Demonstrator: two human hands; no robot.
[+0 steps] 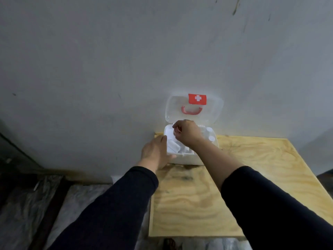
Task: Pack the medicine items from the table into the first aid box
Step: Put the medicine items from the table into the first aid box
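Observation:
The white first aid box (187,158) stands at the far edge of the plywood table (207,195), against the wall. Its clear lid (173,109) is up, with a red handle and a red cross label. Inside lie white packets (173,146) and white-capped bottles (210,134). My left hand (155,152) rests flat against the box's left front corner, fingers spread. My right hand (187,133) hovers over the open box with fingers curled downward; whether they pinch anything is hidden.
A grey wall rises right behind the box. Left of the table lies crumpled plastic sheeting (75,204) over the floor, with a dark strip beside it. The table's left edge runs close to my left arm.

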